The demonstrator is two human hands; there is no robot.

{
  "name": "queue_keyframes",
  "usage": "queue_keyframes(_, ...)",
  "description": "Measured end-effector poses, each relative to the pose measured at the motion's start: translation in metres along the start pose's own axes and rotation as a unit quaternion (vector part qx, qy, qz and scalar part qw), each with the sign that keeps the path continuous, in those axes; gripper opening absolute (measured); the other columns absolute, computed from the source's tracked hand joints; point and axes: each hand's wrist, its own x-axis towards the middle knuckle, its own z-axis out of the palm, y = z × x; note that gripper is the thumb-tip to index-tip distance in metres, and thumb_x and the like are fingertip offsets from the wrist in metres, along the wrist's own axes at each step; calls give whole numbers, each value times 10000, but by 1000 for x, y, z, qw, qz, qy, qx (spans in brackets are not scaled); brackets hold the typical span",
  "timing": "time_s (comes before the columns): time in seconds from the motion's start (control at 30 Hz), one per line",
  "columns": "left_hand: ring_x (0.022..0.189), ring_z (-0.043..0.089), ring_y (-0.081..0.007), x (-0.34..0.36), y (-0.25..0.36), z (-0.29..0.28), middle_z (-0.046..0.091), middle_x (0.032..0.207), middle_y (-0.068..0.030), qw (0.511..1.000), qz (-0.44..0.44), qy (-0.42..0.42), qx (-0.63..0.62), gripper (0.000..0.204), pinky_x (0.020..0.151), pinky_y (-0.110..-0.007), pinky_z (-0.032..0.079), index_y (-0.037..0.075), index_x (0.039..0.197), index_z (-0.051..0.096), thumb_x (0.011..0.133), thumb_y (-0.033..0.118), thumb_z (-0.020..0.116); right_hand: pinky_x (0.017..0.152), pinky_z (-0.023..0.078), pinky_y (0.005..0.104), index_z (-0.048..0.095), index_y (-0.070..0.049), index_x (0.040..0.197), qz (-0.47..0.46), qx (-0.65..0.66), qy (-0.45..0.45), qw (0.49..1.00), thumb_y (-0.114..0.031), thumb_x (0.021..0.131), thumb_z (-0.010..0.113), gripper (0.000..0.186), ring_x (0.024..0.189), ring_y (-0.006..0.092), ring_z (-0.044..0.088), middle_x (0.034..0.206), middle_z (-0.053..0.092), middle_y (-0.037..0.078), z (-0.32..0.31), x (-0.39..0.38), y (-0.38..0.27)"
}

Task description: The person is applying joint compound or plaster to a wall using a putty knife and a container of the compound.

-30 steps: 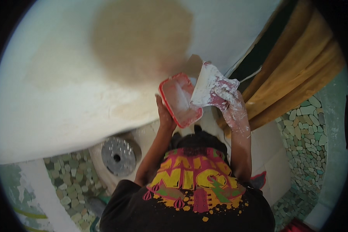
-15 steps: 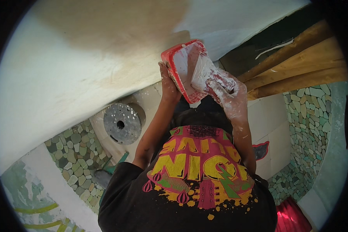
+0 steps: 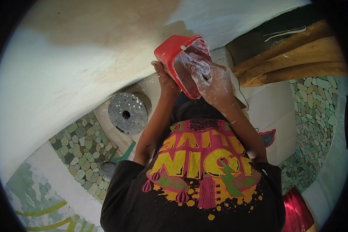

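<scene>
My left hand (image 3: 167, 80) grips a red plastic tub (image 3: 168, 49) by its left side, thumb up along the wall. The tub is tilted, with its opening toward my right, and white paste coats its rim and inside. My right hand (image 3: 217, 86), spattered with white, is closed at the tub's mouth. Its fingers hold a paste-smeared scraper (image 3: 194, 62), whose blade reaches into the tub and is partly hidden by the wall and paste.
A pale wall (image 3: 85, 69) with a brownish patch rises ahead and left. On the tiled floor lies a round grey spool-like drum (image 3: 127, 113) with white spots. Brown cloth (image 3: 297, 58) hangs at the right; pebble flooring (image 3: 315, 104) borders the tiles. Red cloth (image 3: 297, 212) lies lower right.
My right hand has moved left and inward, taking the scraper deeper into the tub. The tub has turned, showing more of its outer red side, and shifted slightly left and up.
</scene>
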Motion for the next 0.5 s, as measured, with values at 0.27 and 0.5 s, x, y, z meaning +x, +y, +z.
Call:
queue_keyframes(0.27, 1317, 387, -285, 0, 5, -43, 394, 1435, -136, 998, 58, -4, 33, 913, 1124, -457, 292, 62, 1430, 329, 868, 776, 240, 765, 529, 391, 662, 21, 1047, 2, 2, 21, 1000, -77, 846, 623, 227, 892, 363, 673, 972, 687, 217, 23, -6, 0)
queue_keyframes(0.5, 1302, 411, -295, 0, 0, -49, 390, 1430, -140, 998, 26, 23, -57, 946, 1100, -457, 333, 49, 1417, 333, 846, 801, 302, 720, 510, 384, 660, 40, 979, 93, 16, 66, 993, -65, 806, 619, 207, 816, 384, 665, 890, 687, 218, 46, -20, 20)
